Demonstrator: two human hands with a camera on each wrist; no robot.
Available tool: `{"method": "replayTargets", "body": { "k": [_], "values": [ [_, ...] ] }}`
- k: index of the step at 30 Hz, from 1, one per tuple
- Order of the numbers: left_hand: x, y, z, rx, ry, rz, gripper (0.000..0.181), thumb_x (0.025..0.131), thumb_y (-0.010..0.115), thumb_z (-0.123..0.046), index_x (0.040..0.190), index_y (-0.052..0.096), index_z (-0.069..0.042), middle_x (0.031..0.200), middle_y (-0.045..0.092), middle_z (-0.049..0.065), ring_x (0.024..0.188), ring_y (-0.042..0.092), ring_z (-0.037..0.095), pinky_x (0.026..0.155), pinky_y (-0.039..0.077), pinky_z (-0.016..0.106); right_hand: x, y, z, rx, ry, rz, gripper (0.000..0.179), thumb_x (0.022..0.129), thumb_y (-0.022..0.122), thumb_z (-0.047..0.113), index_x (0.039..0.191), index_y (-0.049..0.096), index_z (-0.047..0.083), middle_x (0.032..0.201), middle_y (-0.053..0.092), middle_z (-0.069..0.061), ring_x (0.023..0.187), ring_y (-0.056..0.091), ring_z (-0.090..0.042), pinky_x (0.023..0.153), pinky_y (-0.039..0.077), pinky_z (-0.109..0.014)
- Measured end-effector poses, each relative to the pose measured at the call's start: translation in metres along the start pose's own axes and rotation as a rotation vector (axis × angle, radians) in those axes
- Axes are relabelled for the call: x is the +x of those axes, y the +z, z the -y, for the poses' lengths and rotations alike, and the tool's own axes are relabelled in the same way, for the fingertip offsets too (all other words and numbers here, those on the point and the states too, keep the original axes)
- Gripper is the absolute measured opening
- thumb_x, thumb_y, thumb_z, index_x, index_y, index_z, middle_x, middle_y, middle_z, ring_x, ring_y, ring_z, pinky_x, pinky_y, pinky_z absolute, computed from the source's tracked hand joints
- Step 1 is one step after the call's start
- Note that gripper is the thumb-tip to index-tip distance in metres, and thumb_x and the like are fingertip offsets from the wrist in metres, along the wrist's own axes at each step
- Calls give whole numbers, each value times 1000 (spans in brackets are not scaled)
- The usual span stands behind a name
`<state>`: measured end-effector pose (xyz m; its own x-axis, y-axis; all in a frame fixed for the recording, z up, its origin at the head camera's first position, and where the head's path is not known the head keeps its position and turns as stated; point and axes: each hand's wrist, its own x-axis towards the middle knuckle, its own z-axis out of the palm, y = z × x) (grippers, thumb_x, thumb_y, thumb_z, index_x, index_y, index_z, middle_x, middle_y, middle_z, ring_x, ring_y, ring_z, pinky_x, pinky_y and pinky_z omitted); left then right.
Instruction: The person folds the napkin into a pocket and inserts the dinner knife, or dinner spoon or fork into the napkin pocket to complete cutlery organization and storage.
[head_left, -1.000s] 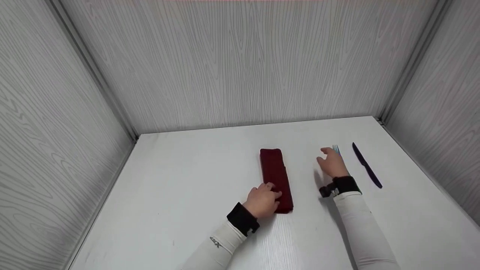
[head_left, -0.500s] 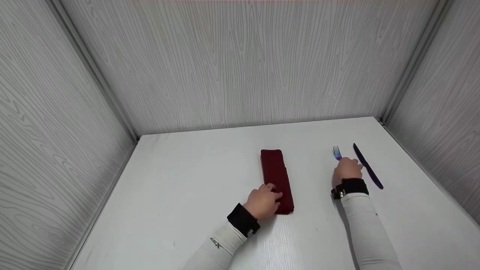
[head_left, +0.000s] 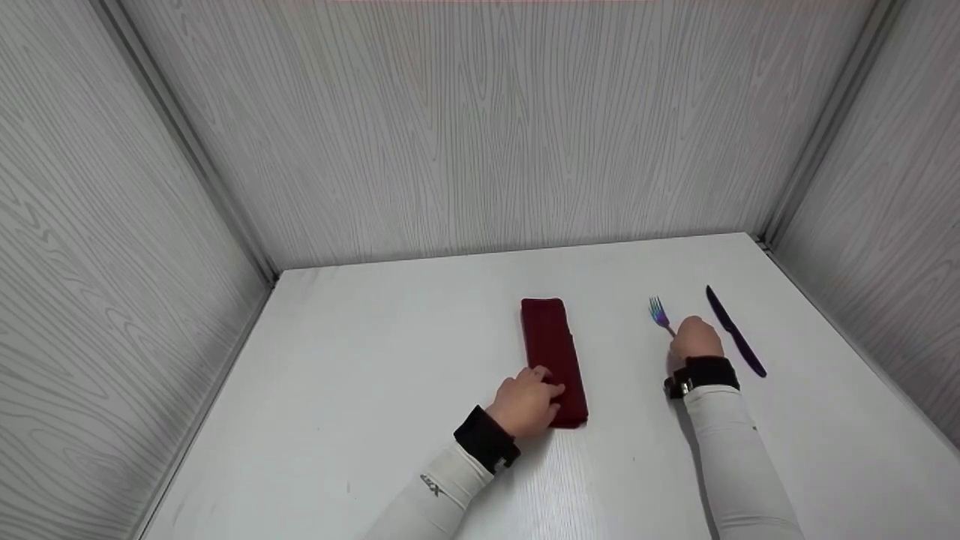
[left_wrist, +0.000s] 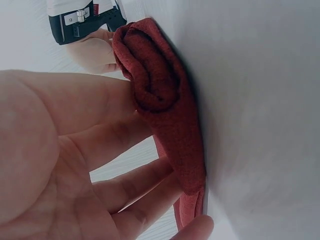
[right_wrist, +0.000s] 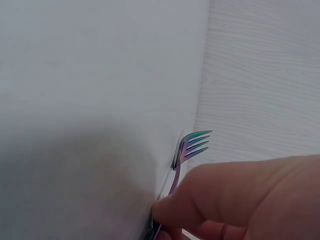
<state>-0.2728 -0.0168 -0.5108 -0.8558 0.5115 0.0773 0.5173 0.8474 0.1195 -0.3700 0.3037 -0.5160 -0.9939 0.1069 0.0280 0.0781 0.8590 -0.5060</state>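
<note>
A dark red cloth (head_left: 551, 345), folded into a long narrow strip, lies on the white table; its layered end (left_wrist: 155, 75) faces the left wrist camera. My left hand (head_left: 523, 403) rests on its near part, with the fingers fairly straight and spread in the left wrist view. Right of the cloth, my right hand (head_left: 697, 339) pinches a rainbow-coloured metal fork (head_left: 660, 313) by the handle. In the right wrist view the thumb (right_wrist: 175, 207) presses on the handle, and the tines (right_wrist: 196, 145) stick out past it; the handle's end is hidden.
A dark table knife (head_left: 735, 331) lies just right of my right hand, blade pointing away. The white table (head_left: 360, 360) is enclosed by grey wood-grain panels (head_left: 480, 127) at the back and both sides.
My right hand has moved right and down onto the fork and taken hold of its handle. The fork's tines have swung left. My left hand and the red cloth have not moved.
</note>
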Motion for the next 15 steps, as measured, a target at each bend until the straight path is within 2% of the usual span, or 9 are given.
{"method": "replayTargets", "body": {
  "k": [4,9,13,15],
  "values": [
    [-1,-1,-1,-4,-7,3,34,104,66,-28,135,74,-20,138,66,7,125,62,25,85,58,41,1,1,0,22,14,24,9,86,56,-6,80,62,-10,79,66,-25,73,60,-35,74,55,-56],
    [0,-2,-2,8,-13,14,34,104,66,-29,136,74,-22,139,66,6,125,62,24,85,57,40,6,-5,4,17,-29,52,20,84,58,0,64,57,3,64,56,-8,63,49,-25,60,46,-39],
    [1,-2,-1,-3,-18,32,34,105,65,-30,137,73,-21,141,65,5,127,61,24,88,57,39,7,-12,15,91,-96,86,33,91,55,6,60,50,10,56,43,3,55,38,-16,54,34,-30],
    [1,-1,-1,-13,-19,37,35,105,65,-29,137,72,-20,141,64,5,127,60,24,90,56,40,5,-14,23,150,-122,89,30,97,55,10,67,57,6,61,48,3,57,40,-14,56,35,-29]
  ]
}}
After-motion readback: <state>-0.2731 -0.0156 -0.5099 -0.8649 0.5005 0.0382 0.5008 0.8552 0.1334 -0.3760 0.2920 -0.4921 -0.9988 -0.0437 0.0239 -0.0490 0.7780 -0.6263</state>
